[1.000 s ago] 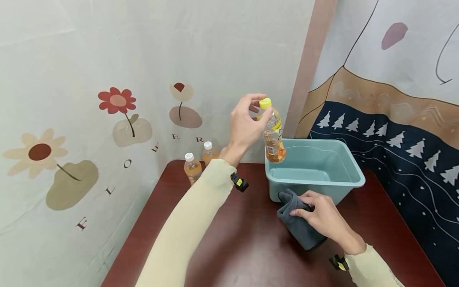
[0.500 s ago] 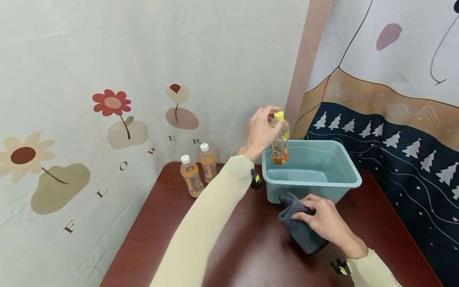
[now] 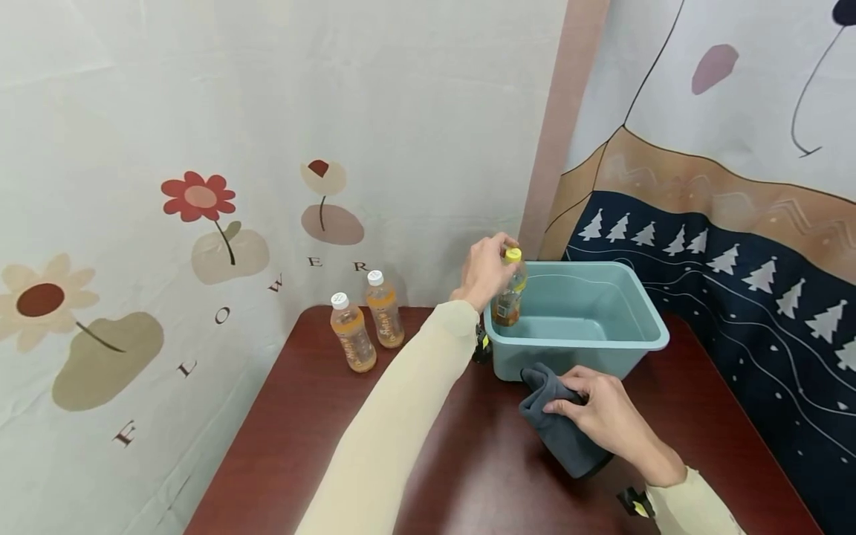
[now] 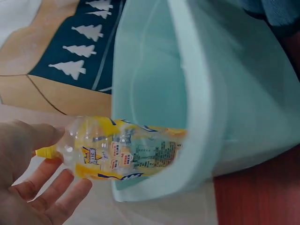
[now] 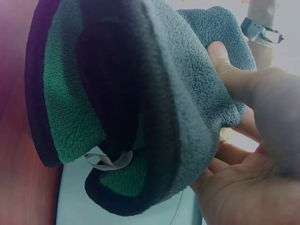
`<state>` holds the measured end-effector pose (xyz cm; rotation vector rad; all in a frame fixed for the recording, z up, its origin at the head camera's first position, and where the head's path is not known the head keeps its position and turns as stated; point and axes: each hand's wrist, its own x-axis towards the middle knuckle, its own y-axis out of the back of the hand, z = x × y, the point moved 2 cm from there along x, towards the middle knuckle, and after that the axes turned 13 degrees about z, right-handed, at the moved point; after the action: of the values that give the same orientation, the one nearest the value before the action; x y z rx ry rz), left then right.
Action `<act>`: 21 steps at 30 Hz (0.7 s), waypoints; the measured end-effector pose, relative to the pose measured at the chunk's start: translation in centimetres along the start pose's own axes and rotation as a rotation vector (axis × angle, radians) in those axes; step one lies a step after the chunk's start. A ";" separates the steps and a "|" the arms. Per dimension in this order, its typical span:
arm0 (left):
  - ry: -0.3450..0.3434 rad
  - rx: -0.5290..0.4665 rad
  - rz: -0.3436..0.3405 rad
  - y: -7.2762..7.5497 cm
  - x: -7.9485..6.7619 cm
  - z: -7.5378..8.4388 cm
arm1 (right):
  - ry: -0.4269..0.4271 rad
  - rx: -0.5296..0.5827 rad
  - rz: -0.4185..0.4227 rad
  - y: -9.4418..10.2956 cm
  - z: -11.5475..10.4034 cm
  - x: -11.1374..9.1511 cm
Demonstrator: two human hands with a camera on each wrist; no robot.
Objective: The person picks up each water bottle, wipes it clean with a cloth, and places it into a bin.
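Note:
My left hand [image 3: 484,273] pinches a clear plastic bottle [image 3: 510,297] near its yellow cap, fingers and thumb around the neck. The bottle has a yellow label, and its lower part is inside the left end of the teal plastic bin [image 3: 582,344]. In the left wrist view the bottle [image 4: 126,150] passes behind the bin's rim [image 4: 197,93]. With thumb and fingers my right hand [image 3: 605,409] grips a folded dark grey cloth [image 3: 562,431] in front of the bin. Up close in the right wrist view, the cloth [image 5: 187,84] shows a dark edging and a pale loop.
Two bottles with white caps and orange bands, one bottle [image 3: 353,336] nearer and another bottle [image 3: 385,312] behind it, stand upright at the table's back left. The dark red table [image 3: 301,438] meets a printed wall hanging [image 3: 414,111] behind.
My left hand has moved the yellow-capped bottle down into the bin's left end. My right hand keeps its hold on the cloth, nearly still. Both white-capped bottles show more fully now.

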<state>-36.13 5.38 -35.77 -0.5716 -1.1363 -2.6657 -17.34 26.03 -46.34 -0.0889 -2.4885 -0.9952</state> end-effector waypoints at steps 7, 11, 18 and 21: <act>0.017 0.029 -0.039 -1.2 -0.3 -1.7 | 0.009 -0.004 0.012 0.1 0.0 -0.1; 0.039 0.055 -0.057 -1.7 -0.3 -2.2 | -0.001 -0.002 0.005 0.1 0.1 -0.2; 0.033 0.086 -0.103 -1.7 0.0 -2.1 | -0.020 -0.003 -0.002 0.2 0.3 -0.3; 0.026 0.082 -0.129 -1.5 0.1 -1.9 | -0.018 -0.005 0.007 0.3 0.5 -0.3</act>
<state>-37.20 5.00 -37.92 -0.4630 -1.3098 -2.7089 -17.14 26.62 -46.55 -0.1078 -2.5004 -1.0016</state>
